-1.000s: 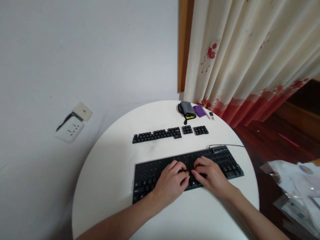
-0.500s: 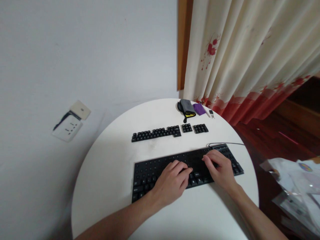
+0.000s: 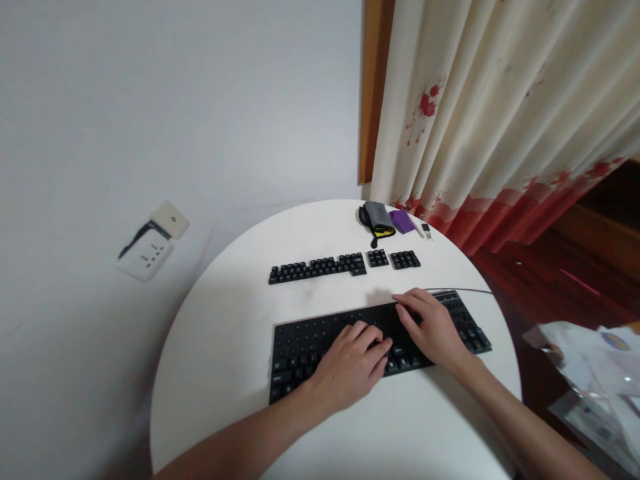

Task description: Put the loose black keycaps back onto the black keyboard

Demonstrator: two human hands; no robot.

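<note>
A black computer keyboard (image 3: 350,333) lies on the round white table; its upper rows show bare stubs without keycaps, while keys remain along the lower rows and at the right end. My left hand (image 3: 353,363) rests on the keyboard's middle, fingers loosely bent with the tips on it, gripping nothing I can see. Over the keyboard's far edge, my right hand (image 3: 427,327) has thumb and fingertips close together; whatever is between them is too small to make out. Behind the keyboard, loose black keycaps (image 3: 317,268) stand in rows, with two smaller keycap blocks (image 3: 377,258) (image 3: 405,260) to their right.
At the table's (image 3: 220,320) back lie a grey and black pouch (image 3: 379,217), a purple cloth (image 3: 401,221) and a small black-and-white item (image 3: 426,231). The keyboard cable (image 3: 470,290) runs off the right edge. A wall socket (image 3: 146,253) is at left, plastic bags (image 3: 590,373) at right.
My right hand has moved away from me and to the left, from above the keyboard toward its far edge. My left hand stays on the keyboard. The view has shifted slightly.
</note>
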